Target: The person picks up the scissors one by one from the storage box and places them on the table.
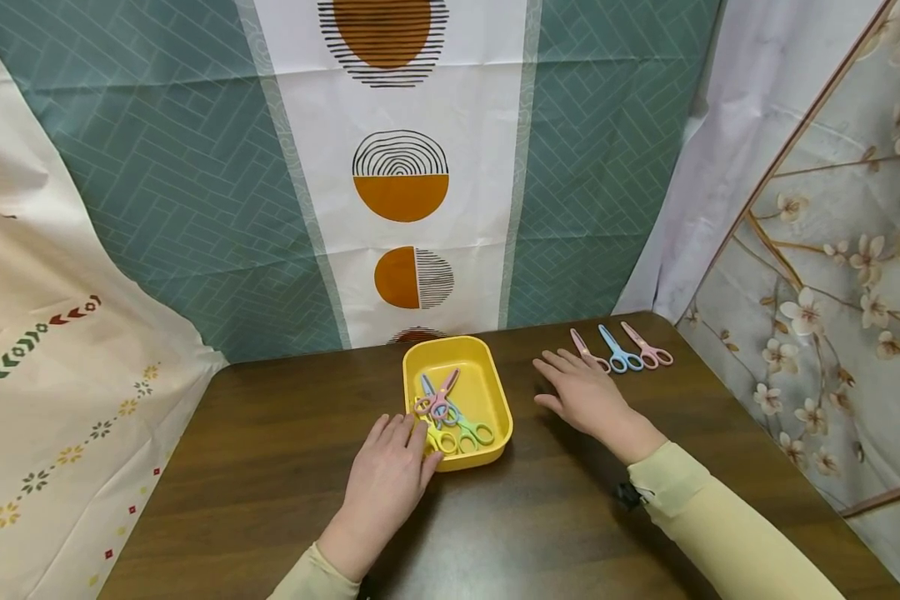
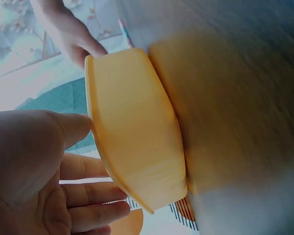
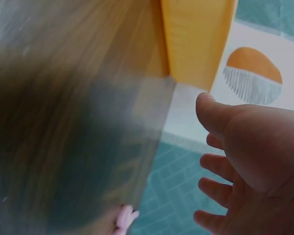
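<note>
Our left hand (image 1: 388,467) is stretched forward with its back turned up, and its fingers are lightly bent and lie near each other. In the left wrist view we see that the left thumb (image 2: 74,129) stands apart from them. The pale yellow left sleeve (image 1: 317,577) ends before the bare left wrist (image 1: 345,546). Our right hand (image 1: 585,392) also has its back up; its fingers, a little spread, point forward and to our left. Its thumb (image 3: 218,117) stands apart too. Our right arm (image 1: 735,529) comes aslant from the lower right, in the same pale yellow cloth.
</note>
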`<action>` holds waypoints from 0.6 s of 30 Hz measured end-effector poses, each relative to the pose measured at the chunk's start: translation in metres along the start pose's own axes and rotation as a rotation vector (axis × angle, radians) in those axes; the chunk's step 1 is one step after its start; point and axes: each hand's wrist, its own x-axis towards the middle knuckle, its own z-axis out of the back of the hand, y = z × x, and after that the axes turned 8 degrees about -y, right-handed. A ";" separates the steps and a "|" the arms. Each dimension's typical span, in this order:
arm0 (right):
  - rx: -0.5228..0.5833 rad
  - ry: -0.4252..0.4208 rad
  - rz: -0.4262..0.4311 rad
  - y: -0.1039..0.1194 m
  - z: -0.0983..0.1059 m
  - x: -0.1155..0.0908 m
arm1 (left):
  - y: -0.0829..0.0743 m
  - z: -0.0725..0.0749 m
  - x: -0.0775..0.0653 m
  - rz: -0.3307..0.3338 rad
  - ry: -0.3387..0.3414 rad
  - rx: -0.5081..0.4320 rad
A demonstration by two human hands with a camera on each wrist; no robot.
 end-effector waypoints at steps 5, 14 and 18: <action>0.018 -0.040 0.056 0.017 0.006 0.007 | 0.003 -0.003 -0.001 -0.002 0.000 -0.007; 0.059 -0.057 0.183 0.048 0.013 0.014 | 0.004 -0.001 0.000 -0.020 -0.027 -0.026; 0.079 -0.046 0.239 0.059 0.012 0.016 | 0.004 -0.001 0.001 -0.015 -0.009 -0.024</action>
